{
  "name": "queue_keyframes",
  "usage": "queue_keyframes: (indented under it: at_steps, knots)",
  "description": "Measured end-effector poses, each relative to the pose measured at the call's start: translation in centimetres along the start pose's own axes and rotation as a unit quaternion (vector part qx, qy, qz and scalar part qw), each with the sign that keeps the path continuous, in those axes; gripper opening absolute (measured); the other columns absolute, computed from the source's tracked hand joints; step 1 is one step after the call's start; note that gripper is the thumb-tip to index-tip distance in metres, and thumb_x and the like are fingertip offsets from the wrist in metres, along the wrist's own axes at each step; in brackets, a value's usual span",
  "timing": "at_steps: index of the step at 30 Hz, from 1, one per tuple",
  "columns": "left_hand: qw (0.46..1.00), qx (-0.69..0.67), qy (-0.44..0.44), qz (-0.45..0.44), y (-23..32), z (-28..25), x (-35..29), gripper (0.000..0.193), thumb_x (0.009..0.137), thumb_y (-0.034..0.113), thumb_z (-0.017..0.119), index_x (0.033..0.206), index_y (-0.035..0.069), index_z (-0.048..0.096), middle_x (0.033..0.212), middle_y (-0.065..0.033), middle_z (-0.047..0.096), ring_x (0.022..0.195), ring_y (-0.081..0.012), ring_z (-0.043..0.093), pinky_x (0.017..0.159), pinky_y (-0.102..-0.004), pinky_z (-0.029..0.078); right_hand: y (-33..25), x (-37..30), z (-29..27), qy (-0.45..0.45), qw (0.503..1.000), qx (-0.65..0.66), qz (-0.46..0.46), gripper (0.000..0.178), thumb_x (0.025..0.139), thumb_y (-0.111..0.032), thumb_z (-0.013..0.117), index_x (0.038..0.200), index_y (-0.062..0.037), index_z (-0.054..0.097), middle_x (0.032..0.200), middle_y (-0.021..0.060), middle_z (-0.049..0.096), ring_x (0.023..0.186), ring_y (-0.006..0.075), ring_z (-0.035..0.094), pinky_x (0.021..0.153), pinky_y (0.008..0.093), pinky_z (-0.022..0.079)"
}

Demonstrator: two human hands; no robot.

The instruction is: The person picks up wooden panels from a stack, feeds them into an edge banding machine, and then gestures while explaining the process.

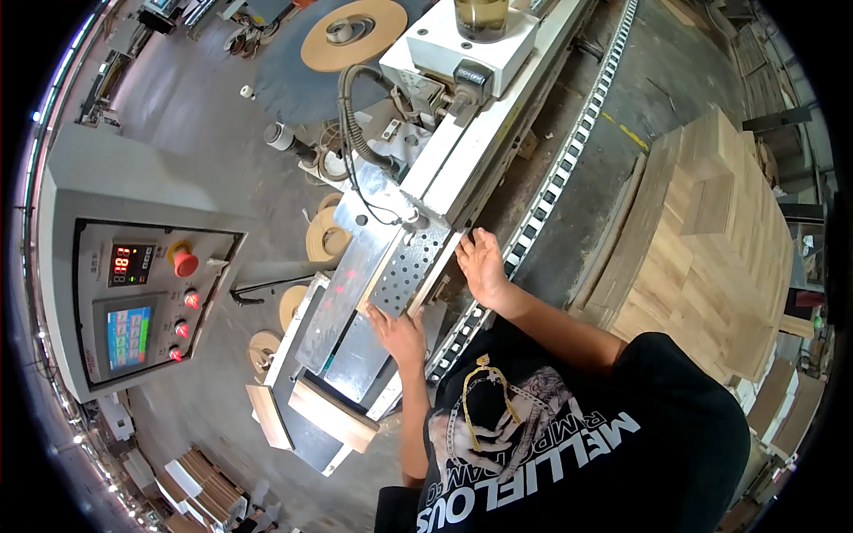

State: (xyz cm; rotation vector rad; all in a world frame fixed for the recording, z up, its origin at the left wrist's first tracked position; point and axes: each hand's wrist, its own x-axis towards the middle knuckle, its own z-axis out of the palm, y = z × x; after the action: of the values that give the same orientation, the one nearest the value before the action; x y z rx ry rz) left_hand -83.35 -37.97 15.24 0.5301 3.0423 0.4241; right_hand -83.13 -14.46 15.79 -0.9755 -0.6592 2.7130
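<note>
My left hand (pixel 400 338) lies at the near end of a perforated metal plate (pixel 410 271) on a long machine bed, fingers stretched out and fingertips at the plate's edge. A wood-coloured strip (pixel 432 291) shows along the plate's right side; what lies beneath the plate is hidden. Beside the plate's far right corner, my right hand (pixel 482 268) is raised with its fingers extended and nothing visible in it. Whether its fingertips touch the machine, I cannot tell. Two short wooden boards, one pale (pixel 333 415) and one narrower (pixel 269 417), rest at the bed's near left end.
A control cabinet (pixel 160 293) with a screen, a red stop button (pixel 184 260) and red knobs stands left. Behind the bed lies a large tan coil (pixel 354 34) on a dark disc. A black-and-white roller track (pixel 542 200) runs along the right, beside stacked wood panels (pixel 693 240).
</note>
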Motion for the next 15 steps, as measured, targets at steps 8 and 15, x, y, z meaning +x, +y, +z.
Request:
queue_keyframes:
  at_steps: [8, 15]
  knots:
    - [0.997, -0.033, -0.028, -0.064, 6.8, 1.8, 3.7, 0.057, 0.099, 0.046, 0.074, 0.128, -0.002, 0.07, 0.12, -0.0282, 0.074, 0.111, -0.0475, 0.071, 0.099, -0.0538, 0.054, -6.6, 3.1, -2.9, -0.037, 0.998, -0.048, -0.036, 0.103, 0.108, -0.066, 0.042, 0.174, -0.0045, -0.008, 0.183, 0.0186, 0.007, 0.166, 0.033, 0.023, 0.134, 0.0431, 0.014]
    - [0.992, -0.08, 0.072, 0.064, 11.3, 1.4, 2.1, 0.059, 0.103, 0.039, 0.07, 0.145, -0.001, 0.062, 0.146, -0.0233, 0.063, 0.136, -0.0408, 0.058, 0.118, -0.0547, 0.04, -12.1, -1.6, -3.0, -0.144, 0.942, -0.185, -0.241, 0.07, 0.116, -0.05, 0.03, 0.171, -0.0065, 0.026, 0.173, 0.0142, 0.03, 0.131, 0.0275, 0.057, 0.096, 0.0469, 0.059]
